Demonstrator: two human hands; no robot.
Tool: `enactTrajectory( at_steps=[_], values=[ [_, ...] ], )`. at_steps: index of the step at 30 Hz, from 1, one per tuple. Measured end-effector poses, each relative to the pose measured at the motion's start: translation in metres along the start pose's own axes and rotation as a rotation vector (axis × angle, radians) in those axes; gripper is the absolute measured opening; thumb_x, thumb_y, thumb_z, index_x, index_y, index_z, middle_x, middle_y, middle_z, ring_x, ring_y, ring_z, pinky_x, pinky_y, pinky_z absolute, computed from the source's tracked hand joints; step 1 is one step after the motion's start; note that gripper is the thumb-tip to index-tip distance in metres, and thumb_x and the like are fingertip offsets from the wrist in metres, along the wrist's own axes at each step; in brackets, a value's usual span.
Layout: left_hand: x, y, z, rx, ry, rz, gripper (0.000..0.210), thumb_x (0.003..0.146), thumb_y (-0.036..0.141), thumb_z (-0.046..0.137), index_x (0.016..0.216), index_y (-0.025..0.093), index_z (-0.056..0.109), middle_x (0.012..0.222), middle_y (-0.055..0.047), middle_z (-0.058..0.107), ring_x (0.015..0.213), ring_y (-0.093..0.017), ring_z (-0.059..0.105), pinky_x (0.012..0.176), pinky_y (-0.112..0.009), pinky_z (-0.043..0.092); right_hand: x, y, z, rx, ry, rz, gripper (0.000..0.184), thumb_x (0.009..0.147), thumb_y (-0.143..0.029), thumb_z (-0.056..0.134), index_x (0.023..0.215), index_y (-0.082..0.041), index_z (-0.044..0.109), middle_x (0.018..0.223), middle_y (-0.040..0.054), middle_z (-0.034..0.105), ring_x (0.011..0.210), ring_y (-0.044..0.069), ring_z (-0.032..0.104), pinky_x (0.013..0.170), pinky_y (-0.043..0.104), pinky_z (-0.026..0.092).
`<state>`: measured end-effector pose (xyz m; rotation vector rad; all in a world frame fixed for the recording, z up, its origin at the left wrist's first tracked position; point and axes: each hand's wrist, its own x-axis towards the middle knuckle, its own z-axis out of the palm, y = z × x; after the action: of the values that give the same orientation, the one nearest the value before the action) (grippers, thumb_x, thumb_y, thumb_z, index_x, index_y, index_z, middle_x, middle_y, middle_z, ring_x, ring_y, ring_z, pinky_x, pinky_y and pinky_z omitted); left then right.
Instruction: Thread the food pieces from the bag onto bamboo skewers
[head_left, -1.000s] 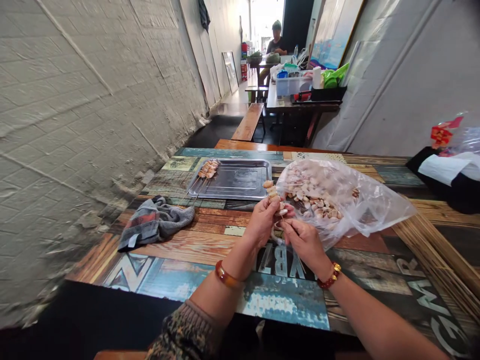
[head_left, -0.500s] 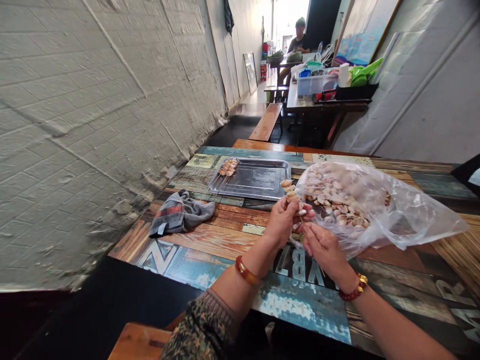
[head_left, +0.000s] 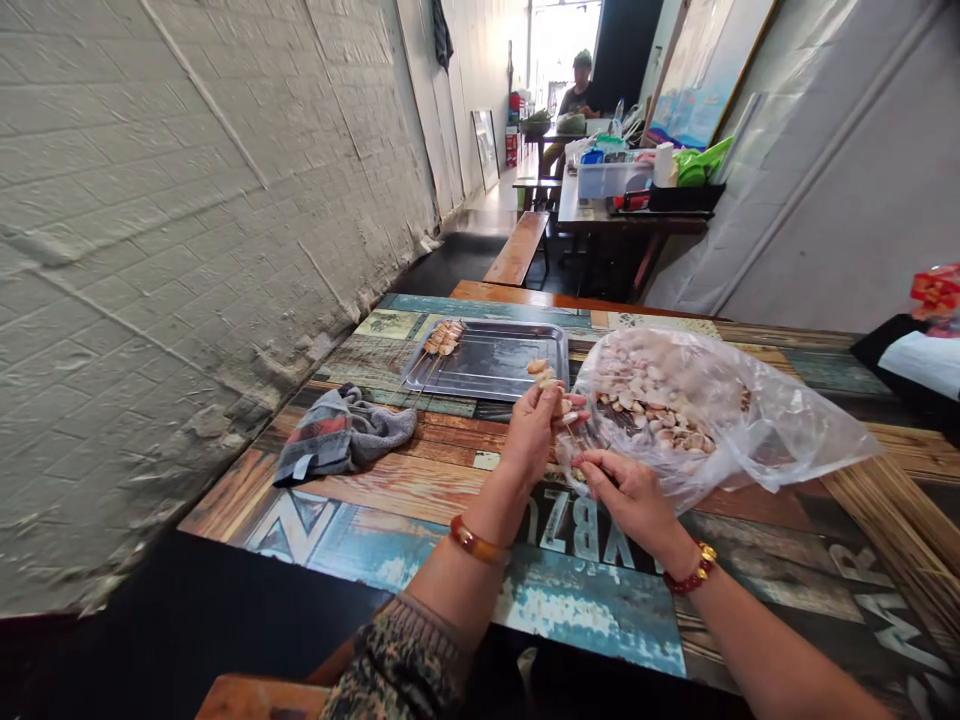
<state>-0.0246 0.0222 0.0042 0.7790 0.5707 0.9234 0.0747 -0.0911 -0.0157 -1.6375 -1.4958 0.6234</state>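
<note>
My left hand [head_left: 534,432] grips the food pieces [head_left: 541,374] threaded on a thin bamboo skewer [head_left: 568,430], whose tip points toward the tray. My right hand [head_left: 628,492] pinches the skewer's lower end, just in front of the open mouth of a clear plastic bag [head_left: 712,415] filled with pale meat pieces. A steel tray [head_left: 495,360] lies beyond my hands, with finished skewers [head_left: 441,340] resting on its left end.
A grey and red cloth [head_left: 341,437] lies crumpled left of my hands on the painted wooden table [head_left: 420,490]. A brick wall runs along the left. Bamboo sticks [head_left: 900,500] lie at the right. Further back are benches, a cluttered table and a seated person [head_left: 576,92].
The view swung right, then partly back left. My hands have kept their hold on the skewer, and the right hand has slid a little lower along it.
</note>
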Motion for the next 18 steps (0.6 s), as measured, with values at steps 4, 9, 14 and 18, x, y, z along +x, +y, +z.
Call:
enactTrajectory(
  at_steps=[4, 9, 14, 18],
  values=[
    [0.003, -0.004, -0.003, -0.091, 0.031, -0.048, 0.034, 0.087, 0.045, 0.047, 0.094, 0.014, 0.058, 0.079, -0.008, 0.068, 0.065, -0.017, 0.068, 0.064, -0.029, 0.052, 0.003, 0.0, 0.0, 0.072, 0.021, 0.051, 0.032, 0.092, -0.039, 0.042, 0.092, -0.017, 0.065, 0.058, -0.0022, 0.055, 0.055, 0.013, 0.052, 0.055, 0.023, 0.039],
    [0.005, -0.012, -0.007, -0.089, 0.029, -0.18, 0.017, 0.08, 0.029, 0.056, 0.089, 0.014, 0.056, 0.078, -0.007, 0.067, 0.061, -0.015, 0.065, 0.056, -0.025, 0.049, 0.012, -0.022, -0.007, -0.014, 0.054, 0.032, 0.031, 0.091, -0.039, 0.044, 0.087, -0.018, 0.066, 0.056, -0.0025, 0.054, 0.052, 0.013, 0.051, 0.053, 0.024, 0.038],
    [0.0, -0.02, -0.009, -0.1, -0.032, -0.113, 0.02, 0.071, 0.032, 0.063, 0.08, 0.015, 0.057, 0.068, -0.002, 0.061, 0.059, -0.012, 0.057, 0.057, -0.023, 0.045, 0.048, -0.062, -0.003, -0.175, -0.006, -0.114, 0.028, 0.089, -0.033, 0.044, 0.081, -0.019, 0.067, 0.062, -0.0001, 0.062, 0.06, 0.015, 0.056, 0.059, 0.024, 0.04],
    [-0.006, -0.026, -0.007, -0.091, -0.035, -0.081, 0.031, 0.078, 0.052, 0.052, 0.073, 0.021, 0.052, 0.069, -0.001, 0.057, 0.071, -0.015, 0.056, 0.06, -0.024, 0.044, 0.102, -0.08, 0.028, -0.221, -0.106, -0.06, 0.03, 0.085, -0.034, 0.047, 0.071, -0.018, 0.067, 0.056, -0.0008, 0.062, 0.055, 0.013, 0.055, 0.055, 0.023, 0.038]
  ],
)
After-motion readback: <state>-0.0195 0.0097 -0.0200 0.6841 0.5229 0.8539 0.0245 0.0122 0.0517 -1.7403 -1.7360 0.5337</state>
